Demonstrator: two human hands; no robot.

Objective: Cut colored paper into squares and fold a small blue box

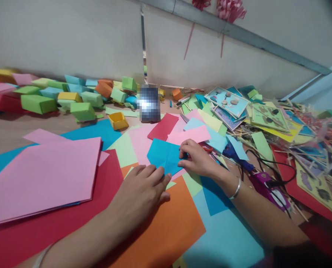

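Two bare hands are at work over a paper-covered table [3, 128]. Your left hand [142, 188] lies palm down, its fingers extended and slightly spread; the fingertips rest on the near edge of a bright blue, creased sheet of paper with an angled left end [161, 150]. These fingers grip nothing. Your right hand [198, 158] is at the right edge of the same blue sheet, fingers curled and thumb set close below them. You cannot tell whether this edge is pinched or only touched. The blue sheet is thus located between the two sets of fingers, just beyond the left and just left of the right.

Directly beyond the fingers, note a red paper rectangle [163, 126] and a pink paper strip [190, 134]. Nearer to you, an orange paper sheet [179, 216] extends partly beneath your left hand. Well left of the left fingers is a stack of large pink paper sheets [48, 175]. Farther beyond the left fingers, locate a small open yellow paper box [118, 121]. To the right of the right fingers, past the forearm, is a purple-and-white device [270, 190] with black cords.
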